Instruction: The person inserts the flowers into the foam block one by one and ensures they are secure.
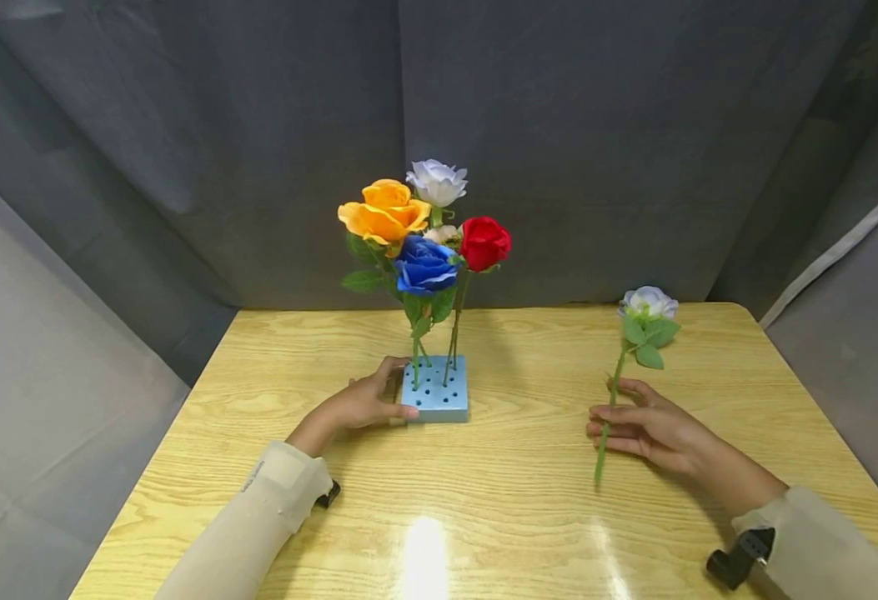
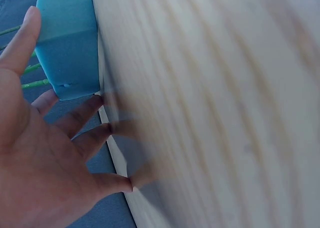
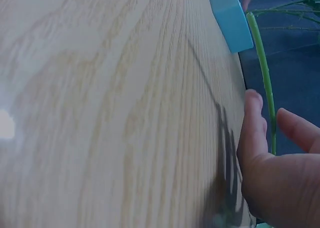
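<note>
A light-blue foam block [image 1: 439, 410] with holes in its top stands on the table. My left hand [image 1: 367, 398] holds its left side, the thumb at the front corner and a finger at the back; the left wrist view shows the other fingers spread near the table. Upright in the block are an orange rose [image 1: 386, 215], a blue rose [image 1: 425, 267], a red rose [image 1: 485, 243] and a white flower [image 1: 439, 183]; another pale bloom is partly hidden between them. My right hand [image 1: 652, 429] pinches the green stem [image 3: 265, 70] of a pale lilac artificial rose [image 1: 649, 303], bloom pointing away.
The wooden table [image 1: 529, 500] has its far edge against a dark grey curtain [image 1: 574, 150]. Lighter cloth [image 1: 41, 375] hangs at the left side. The held stem and the block are apart, with bare tabletop between them.
</note>
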Action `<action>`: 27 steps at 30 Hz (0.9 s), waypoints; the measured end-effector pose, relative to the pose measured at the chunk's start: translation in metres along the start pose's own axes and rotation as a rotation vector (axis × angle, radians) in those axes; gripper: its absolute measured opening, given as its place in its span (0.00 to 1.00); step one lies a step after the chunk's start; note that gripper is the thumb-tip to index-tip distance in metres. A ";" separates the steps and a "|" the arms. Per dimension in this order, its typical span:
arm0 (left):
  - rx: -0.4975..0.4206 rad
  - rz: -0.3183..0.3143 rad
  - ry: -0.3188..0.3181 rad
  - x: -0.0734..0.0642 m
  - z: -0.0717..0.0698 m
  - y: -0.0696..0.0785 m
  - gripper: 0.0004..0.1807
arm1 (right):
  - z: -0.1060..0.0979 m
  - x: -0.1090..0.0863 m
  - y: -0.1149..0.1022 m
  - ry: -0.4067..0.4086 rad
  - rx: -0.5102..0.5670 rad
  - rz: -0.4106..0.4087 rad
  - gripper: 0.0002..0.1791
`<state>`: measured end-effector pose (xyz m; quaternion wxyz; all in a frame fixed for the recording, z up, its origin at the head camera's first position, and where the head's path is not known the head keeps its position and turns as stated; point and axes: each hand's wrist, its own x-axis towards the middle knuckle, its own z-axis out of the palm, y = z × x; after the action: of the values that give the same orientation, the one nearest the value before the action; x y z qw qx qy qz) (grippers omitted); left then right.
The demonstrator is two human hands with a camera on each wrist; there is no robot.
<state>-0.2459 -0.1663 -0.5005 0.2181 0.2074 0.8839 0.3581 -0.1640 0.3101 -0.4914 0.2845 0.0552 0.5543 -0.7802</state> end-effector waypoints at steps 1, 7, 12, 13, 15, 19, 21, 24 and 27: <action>0.000 -0.001 -0.001 0.000 0.000 0.000 0.54 | 0.000 0.000 0.000 -0.006 0.009 0.000 0.53; -0.003 -0.001 0.000 0.000 0.000 -0.001 0.54 | 0.001 0.001 0.002 -0.022 0.039 0.001 0.52; -0.005 0.005 -0.001 0.000 0.000 0.000 0.55 | 0.002 0.002 0.004 -0.031 0.053 -0.026 0.50; -0.006 0.006 -0.001 0.000 0.000 0.000 0.55 | 0.002 0.003 0.004 -0.027 0.046 -0.034 0.49; -0.007 0.004 -0.001 0.000 0.000 0.001 0.54 | 0.002 0.003 0.006 -0.009 0.026 -0.051 0.47; -0.011 0.002 0.000 -0.002 -0.001 0.003 0.54 | 0.005 0.003 0.008 0.037 -0.011 -0.087 0.40; -0.011 0.002 0.000 -0.002 -0.001 0.003 0.54 | 0.006 0.004 0.009 0.056 -0.025 -0.103 0.37; -0.009 0.003 -0.002 -0.001 -0.001 0.003 0.54 | 0.010 0.004 0.009 0.074 -0.049 -0.126 0.33; -0.006 0.002 -0.005 -0.001 -0.001 0.003 0.54 | 0.014 0.005 0.008 0.081 -0.082 -0.150 0.29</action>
<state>-0.2451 -0.1657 -0.4978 0.2206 0.2083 0.8821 0.3604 -0.1604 0.2940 -0.4947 0.2047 0.0336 0.5994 -0.7731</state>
